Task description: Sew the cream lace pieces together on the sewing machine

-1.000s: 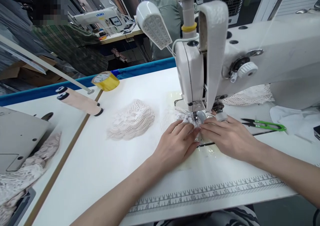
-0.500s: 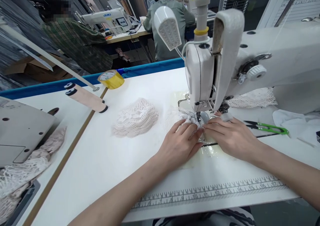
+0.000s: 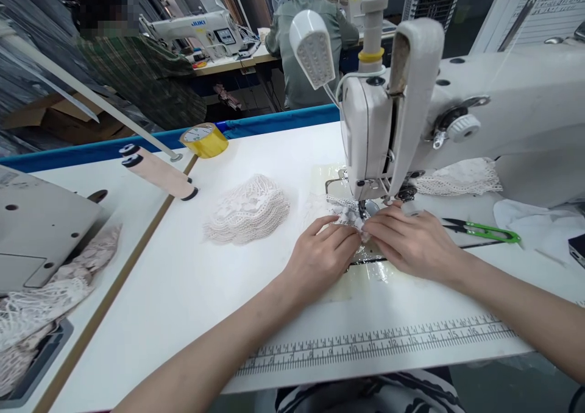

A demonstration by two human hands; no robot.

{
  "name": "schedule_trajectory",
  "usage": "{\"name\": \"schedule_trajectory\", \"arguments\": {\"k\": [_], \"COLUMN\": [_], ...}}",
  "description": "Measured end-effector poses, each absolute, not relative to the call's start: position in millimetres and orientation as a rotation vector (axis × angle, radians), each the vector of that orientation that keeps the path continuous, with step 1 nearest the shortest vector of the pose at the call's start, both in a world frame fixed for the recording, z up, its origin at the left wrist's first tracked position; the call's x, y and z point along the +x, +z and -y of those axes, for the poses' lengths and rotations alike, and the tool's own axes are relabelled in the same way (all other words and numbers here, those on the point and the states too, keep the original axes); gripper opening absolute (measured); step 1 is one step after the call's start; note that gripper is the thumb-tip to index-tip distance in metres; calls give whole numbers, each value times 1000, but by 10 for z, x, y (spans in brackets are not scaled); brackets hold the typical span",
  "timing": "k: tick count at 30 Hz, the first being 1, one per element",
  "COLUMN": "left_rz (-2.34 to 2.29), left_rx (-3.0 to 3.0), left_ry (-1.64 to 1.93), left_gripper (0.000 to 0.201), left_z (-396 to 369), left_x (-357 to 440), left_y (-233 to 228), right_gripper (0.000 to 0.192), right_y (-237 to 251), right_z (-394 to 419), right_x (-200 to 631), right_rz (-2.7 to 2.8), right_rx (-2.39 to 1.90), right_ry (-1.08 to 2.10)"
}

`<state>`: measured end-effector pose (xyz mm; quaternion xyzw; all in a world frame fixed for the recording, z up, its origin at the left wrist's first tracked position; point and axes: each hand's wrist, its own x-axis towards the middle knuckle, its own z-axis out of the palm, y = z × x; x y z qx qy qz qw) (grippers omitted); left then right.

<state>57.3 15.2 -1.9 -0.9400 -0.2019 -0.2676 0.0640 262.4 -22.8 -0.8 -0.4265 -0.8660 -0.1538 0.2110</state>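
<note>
White lace (image 3: 348,213) lies under the presser foot of a sewing machine (image 3: 367,133), partly covered by my fingers. My left hand (image 3: 325,248) is closed on the lace's near left edge, fingers bent and thumb tucked beneath. On the right side of the needle, my right hand (image 3: 411,239) pinches the lace with its fingers pressed together. Both hands' fingertips nearly meet just in front of the foot. A stack of scalloped lace pieces (image 3: 249,211) rests on the table to the left of my left hand.
Green-handled thread snips (image 3: 491,232) and white cloth (image 3: 539,224) lie to the right. More lace (image 3: 461,178) sits behind the machine's needle end. Yellow tape (image 3: 205,141) and thread cones (image 3: 159,172) are at the back left. A ruler strip (image 3: 379,343) runs along the front edge. Two people sit beyond.
My right hand has shifted slightly left and its fingers have bunched closer at the needle. My left hand's fingers have curled more, with the thumb now hidden. The view has tilted slightly.
</note>
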Motion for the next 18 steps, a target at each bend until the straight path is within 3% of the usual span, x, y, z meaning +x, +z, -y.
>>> {"name": "schedule_trajectory", "arguments": {"k": [6, 10, 18], "left_rz": [763, 953, 1205], "left_rx": [-2899, -2961, -2926], "left_ry": [-743, -557, -583], "left_gripper": [13, 34, 17], "left_z": [-159, -217, -357], "left_x": [629, 707, 908], "left_y": [136, 194, 46], "right_gripper": [25, 29, 39], "right_y": [-27, -107, -170], "right_z": [166, 129, 79], "right_x": [2611, 2645, 2649], "right_rz": [2285, 2117, 1972], "right_rx": [-1212, -1325, -1468], "right_ry": [-477, -343, -285]}}
